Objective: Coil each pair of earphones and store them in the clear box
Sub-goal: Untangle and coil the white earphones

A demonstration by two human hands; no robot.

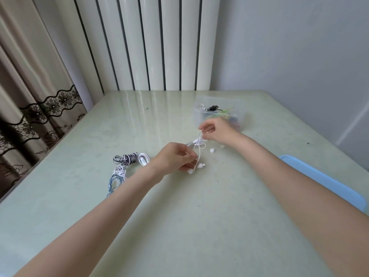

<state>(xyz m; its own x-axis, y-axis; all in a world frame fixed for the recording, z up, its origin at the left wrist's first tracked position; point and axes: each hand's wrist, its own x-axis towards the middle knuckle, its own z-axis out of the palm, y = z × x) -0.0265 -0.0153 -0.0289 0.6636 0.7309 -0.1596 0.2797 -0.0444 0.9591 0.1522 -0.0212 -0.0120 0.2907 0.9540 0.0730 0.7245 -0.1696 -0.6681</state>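
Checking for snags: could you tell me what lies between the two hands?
In the head view, only the white earphone cable spans from left hand to right hand.

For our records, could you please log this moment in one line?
hands: both pinch white earphones | clear box: partly filled | three pairs waiting

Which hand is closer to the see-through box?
The right hand. It sits just in front of the clear box, pinching the white earphone cable. The left hand is farther away, nearer the person, holding the same cable.
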